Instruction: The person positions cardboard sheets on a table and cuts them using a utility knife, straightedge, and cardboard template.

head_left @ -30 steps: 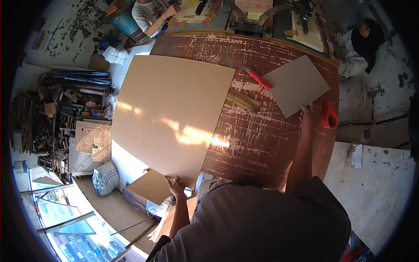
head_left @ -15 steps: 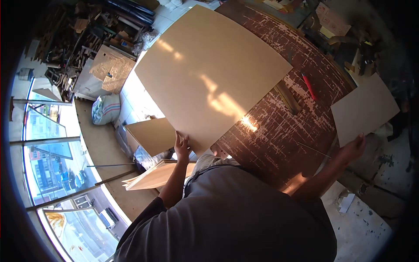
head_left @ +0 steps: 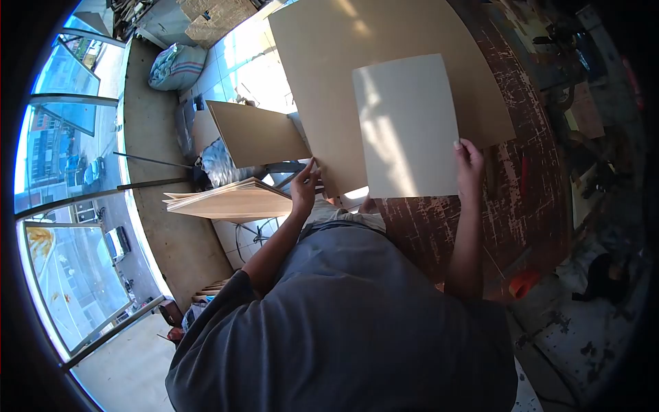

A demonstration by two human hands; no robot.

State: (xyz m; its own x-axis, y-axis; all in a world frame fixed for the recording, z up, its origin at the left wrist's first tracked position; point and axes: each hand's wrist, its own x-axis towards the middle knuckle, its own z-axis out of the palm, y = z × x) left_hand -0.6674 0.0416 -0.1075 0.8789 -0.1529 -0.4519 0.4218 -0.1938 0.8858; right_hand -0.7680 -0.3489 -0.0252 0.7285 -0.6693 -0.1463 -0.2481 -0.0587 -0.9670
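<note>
My right hand [head_left: 470, 168] grips a small pale rectangular board [head_left: 410, 127] by its right edge, thumb on the face. This board is held over the lower part of a large brown board [head_left: 322, 89], covering some of it. The large one lies on the scratched red-brown table [head_left: 432, 226]. My left hand [head_left: 304, 187] is at the large board's lower left edge, fingers apart, its fingertips at or touching that edge. Just left of this hand stands a tilted brown panel [head_left: 257, 135]. Below the panel is a stack of thin boards [head_left: 230, 201].
A striped sack [head_left: 177, 67] sits on the floor by the windows [head_left: 68, 130] at left. A red pen-like object [head_left: 524, 177] lies on the table at right. Beyond the table's right side is an orange round object [head_left: 524, 283], with dark clutter around it.
My right hand has brought the small board in from the far right to over the large board. The view has shifted, and my left hand stays near the large board's lower corner.
</note>
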